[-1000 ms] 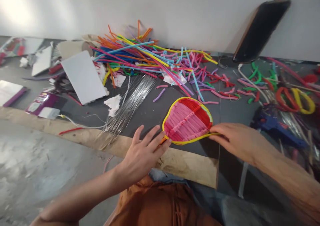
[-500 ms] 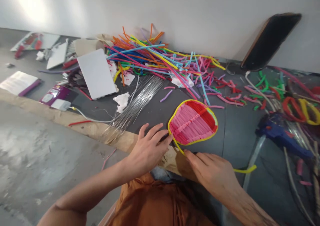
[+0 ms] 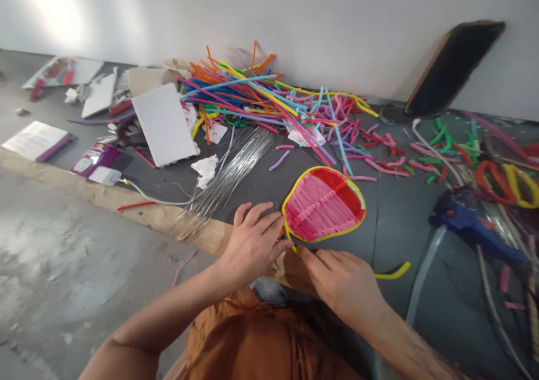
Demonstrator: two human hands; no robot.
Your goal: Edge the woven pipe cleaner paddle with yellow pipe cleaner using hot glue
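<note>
A rounded panel of pink and red pipe cleaners (image 3: 322,206), rimmed in yellow, lies flat near the table's front edge. From its lower left corner a yellow pipe cleaner (image 3: 392,273) runs under my right hand and comes out on the far side. My right hand (image 3: 341,282) pinches this strand just below the panel. Beside the corner, my left hand (image 3: 252,245) has its index finger against the rim and its thumb at the strand; its other fingers are loosely bent. The exact grip between the left thumb and finger is partly hidden.
A heap of coloured pipe cleaners (image 3: 244,96) lies behind, with bare wires (image 3: 231,172) in front. A blue glue gun (image 3: 475,225) and scissors (image 3: 494,183) are at right. A phone (image 3: 455,68) leans on the wall; a white card (image 3: 164,124) stands at left.
My right hand has slid left and slightly up along the yellow pipe cleaner, closer to my left hand. The strand's free end has shifted left. My left thumb has come down beside the strand.
</note>
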